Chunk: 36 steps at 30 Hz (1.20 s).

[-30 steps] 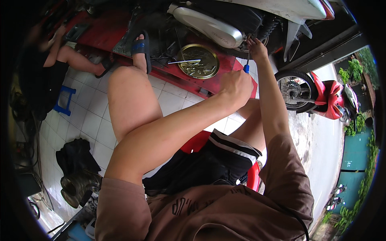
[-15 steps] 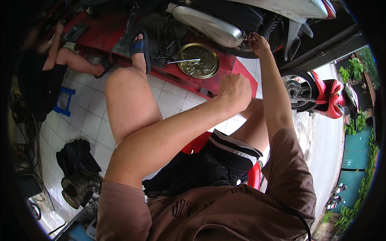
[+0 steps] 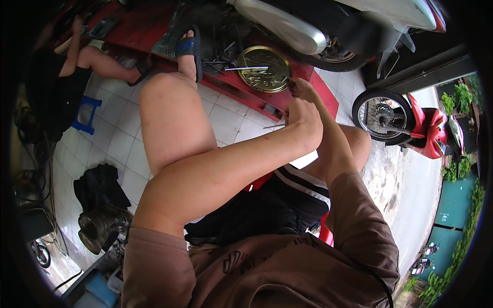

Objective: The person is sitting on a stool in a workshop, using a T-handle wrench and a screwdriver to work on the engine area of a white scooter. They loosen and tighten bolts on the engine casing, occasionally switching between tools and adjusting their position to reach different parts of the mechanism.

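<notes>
My left hand (image 3: 303, 119) is closed over the middle of my lap area, gripping a tool with a thin metal shaft (image 3: 272, 127) pointing left; its handle is hidden. Just above it, my right hand (image 3: 302, 88) has curled fingers at the right rim of a round gold metal tray (image 3: 251, 79); what they hold is too small to make out. A shiny metal bar (image 3: 246, 68) lies across the tray. Above, a motorbike's silver housing (image 3: 277, 28) and rear wheel overhang a red lift platform (image 3: 323, 100).
Another person (image 3: 54, 87) sits at the left beside a blue stool (image 3: 87, 115). My left foot (image 3: 187, 54) rests on the platform among tools. A dark bag (image 3: 100, 190) lies on the tiles. A red motorbike (image 3: 431, 131) stands at the right, by the road.
My right hand has come down from the motorbike to the tray's edge. The tool in my left hand has turned from upright to pointing left. The whole view has shifted slightly.
</notes>
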Each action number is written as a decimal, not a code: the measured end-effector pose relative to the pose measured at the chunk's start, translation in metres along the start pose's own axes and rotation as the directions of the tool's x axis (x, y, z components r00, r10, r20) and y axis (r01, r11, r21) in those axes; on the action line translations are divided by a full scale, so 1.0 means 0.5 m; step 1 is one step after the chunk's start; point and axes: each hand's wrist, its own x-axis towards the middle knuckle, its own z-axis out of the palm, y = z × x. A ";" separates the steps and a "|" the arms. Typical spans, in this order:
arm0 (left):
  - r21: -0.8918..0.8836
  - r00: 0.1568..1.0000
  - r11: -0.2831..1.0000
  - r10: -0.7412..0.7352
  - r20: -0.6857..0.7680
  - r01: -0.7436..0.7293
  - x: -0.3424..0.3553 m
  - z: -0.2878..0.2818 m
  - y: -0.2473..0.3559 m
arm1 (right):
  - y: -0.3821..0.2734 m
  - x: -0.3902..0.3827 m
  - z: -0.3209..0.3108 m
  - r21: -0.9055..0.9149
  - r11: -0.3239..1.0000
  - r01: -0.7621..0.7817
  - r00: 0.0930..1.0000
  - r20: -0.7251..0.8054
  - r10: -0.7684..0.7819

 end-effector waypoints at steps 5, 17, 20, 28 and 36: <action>0.053 0.997 0.998 -0.036 0.069 0.033 -0.002 0.008 -0.001 | 0.035 0.007 0.058 0.110 0.994 0.006 1.000 0.025 -0.009; -0.223 0.661 0.975 -0.160 -0.734 -0.011 -0.003 -0.051 -0.042 | -0.232 -0.326 -0.045 -0.185 0.640 0.746 0.557 -0.356 -0.751; -0.228 0.528 0.973 -0.170 -0.832 -0.046 -0.011 -0.076 -0.041 | -0.221 -0.399 -0.049 -0.157 0.524 0.837 0.404 -0.467 -0.786; -0.145 0.451 0.989 -0.148 -0.880 0.042 0.014 -0.072 -0.043 | -0.183 -0.467 0.068 0.386 0.543 0.746 0.529 0.153 -0.835; -0.128 0.503 0.988 -0.153 -0.850 0.084 0.037 -0.059 -0.029 | -0.180 -0.465 0.088 0.400 0.508 0.763 0.523 0.081 -0.849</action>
